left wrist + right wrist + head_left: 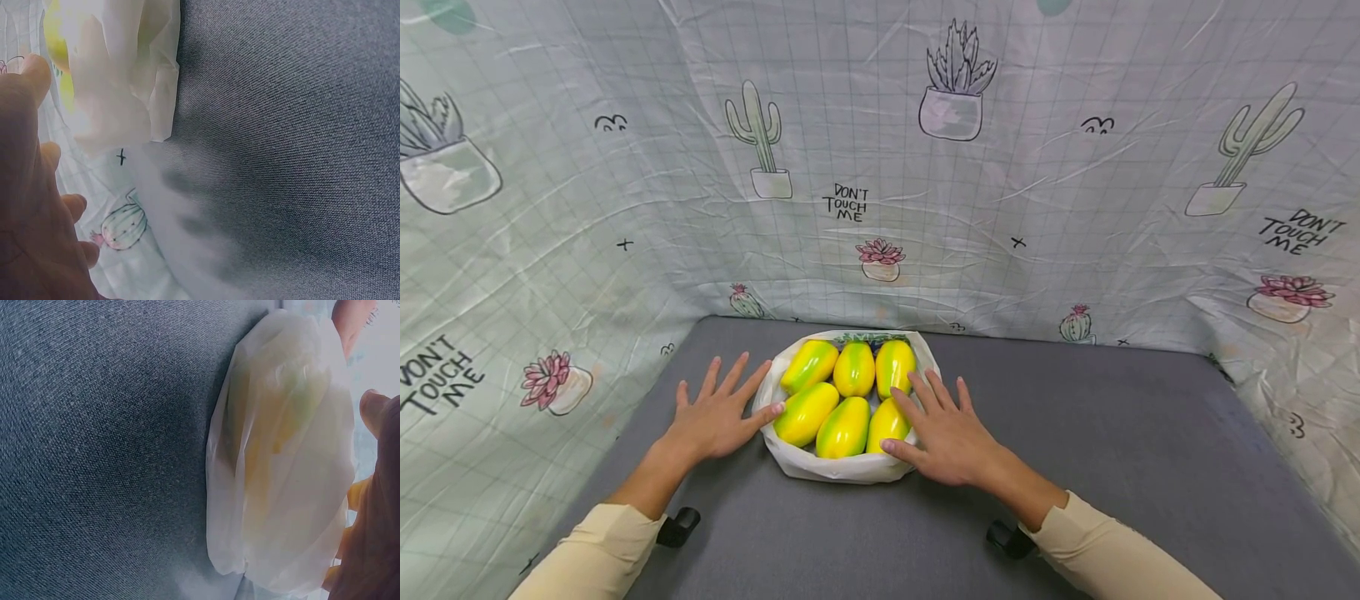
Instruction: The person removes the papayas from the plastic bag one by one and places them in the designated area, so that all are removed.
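Note:
A white plastic bag (850,472) stands with its mouth spread wide in the middle of the grey table. Several shiny yellow-green mangoes (844,429) lie inside in two rows. My left hand (715,419) is at the bag's left side, fingers straight and spread, thumb tip over the rim. On the other side, my right hand (951,437) reaches over the right rim with spread fingers, overlapping the front right mango (887,427) in the head view. Both wrist views show the bag's thin, creased wall (122,75) (287,475) beside the hands, with mango colour showing through. Neither hand grips anything.
The grey cloth-covered table (1097,433) extends to both sides of the bag. Behind it and at the sides hangs a pale curtain (880,125) printed with cacti and lettering. Dark wrist-worn devices (679,527) sit below both wrists at the cream sleeves (602,550).

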Demonstrator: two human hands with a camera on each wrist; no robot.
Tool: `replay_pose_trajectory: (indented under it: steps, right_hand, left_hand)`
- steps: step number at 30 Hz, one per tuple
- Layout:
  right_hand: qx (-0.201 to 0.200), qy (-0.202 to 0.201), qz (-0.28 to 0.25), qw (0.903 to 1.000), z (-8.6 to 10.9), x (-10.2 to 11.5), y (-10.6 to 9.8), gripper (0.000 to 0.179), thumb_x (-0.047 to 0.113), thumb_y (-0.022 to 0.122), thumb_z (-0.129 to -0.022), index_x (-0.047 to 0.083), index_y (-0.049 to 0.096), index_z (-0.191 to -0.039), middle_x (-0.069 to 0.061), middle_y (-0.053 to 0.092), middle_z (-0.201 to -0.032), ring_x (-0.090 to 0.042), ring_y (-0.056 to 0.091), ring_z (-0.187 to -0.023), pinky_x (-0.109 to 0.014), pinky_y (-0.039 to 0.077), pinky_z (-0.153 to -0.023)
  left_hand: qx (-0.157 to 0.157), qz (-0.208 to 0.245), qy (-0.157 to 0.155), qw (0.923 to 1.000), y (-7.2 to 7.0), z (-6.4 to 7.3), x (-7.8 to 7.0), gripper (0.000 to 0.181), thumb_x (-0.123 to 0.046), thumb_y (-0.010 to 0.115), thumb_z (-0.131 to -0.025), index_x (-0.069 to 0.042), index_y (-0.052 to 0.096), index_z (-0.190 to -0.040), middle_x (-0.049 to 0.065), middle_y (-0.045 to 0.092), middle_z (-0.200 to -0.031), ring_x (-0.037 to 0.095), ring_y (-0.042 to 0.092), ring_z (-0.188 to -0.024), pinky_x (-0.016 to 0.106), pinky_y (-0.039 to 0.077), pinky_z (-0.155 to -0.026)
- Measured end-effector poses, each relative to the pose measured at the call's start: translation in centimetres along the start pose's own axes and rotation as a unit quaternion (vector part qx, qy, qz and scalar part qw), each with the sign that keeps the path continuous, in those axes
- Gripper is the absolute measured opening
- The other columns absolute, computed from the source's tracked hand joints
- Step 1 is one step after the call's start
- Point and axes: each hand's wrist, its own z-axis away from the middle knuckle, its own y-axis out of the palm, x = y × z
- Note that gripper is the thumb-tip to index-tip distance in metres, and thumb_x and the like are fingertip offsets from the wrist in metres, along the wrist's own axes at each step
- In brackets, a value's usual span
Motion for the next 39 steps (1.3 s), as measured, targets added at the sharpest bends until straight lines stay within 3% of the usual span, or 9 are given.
replay_pose_trajectory:
  steps: [17,26,32,39]
  right_hand:
    - [-0.009,-0.008,0.002,0.9999,0.0,-0.1,-0.1,0.080,0.068,0.046,-0.102,0.021,0.031,-0.165,-0.013,0.019,-0.175,-0.040,0.007,-0.163,-0.076,0.004,-0.126]
    - [-0.017,-0.001,-0.009,0.9998,0.0,0.0,0.2,0.083,0.069,0.052,-0.099,0.022,0.034,-0.164,-0.011,0.022,-0.175,-0.040,0.011,-0.163,-0.071,0.008,-0.128]
    - [-0.049,-0.012,-0.008,0.9987,0.0,0.1,0.4,0.082,0.069,0.056,-0.097,0.021,0.040,-0.161,-0.010,0.027,-0.173,-0.041,0.015,-0.162,-0.067,0.011,-0.130]
    - [-0.075,-0.022,-0.032,0.9964,0.0,0.8,0.1,0.081,0.063,0.064,-0.095,0.017,0.044,-0.159,-0.011,0.031,-0.172,-0.039,0.021,-0.161,-0.061,0.021,-0.130]
  left_hand:
    - [0.005,0.019,-0.002,0.9998,-0.1,-0.3,-0.2,0.092,-0.080,0.040,-0.097,-0.029,0.016,-0.169,0.018,0.007,-0.176,0.055,0.001,-0.158,0.089,0.001,-0.112]
    - [0.007,0.084,0.006,0.9964,0.2,-0.9,-0.1,0.091,-0.075,0.041,-0.100,-0.023,0.014,-0.169,0.026,0.008,-0.174,0.058,0.007,-0.157,0.086,0.007,-0.116]
    - [0.022,0.159,0.016,0.9869,0.7,-1.3,0.3,0.095,-0.068,0.049,-0.101,-0.016,0.010,-0.169,0.029,0.007,-0.173,0.055,0.010,-0.158,0.082,0.014,-0.119]
    - [0.051,0.264,-0.008,0.9630,0.9,-1.6,0.6,0.097,-0.056,0.062,-0.100,-0.017,0.006,-0.170,0.024,0.010,-0.174,0.052,0.015,-0.158,0.074,0.024,-0.122]
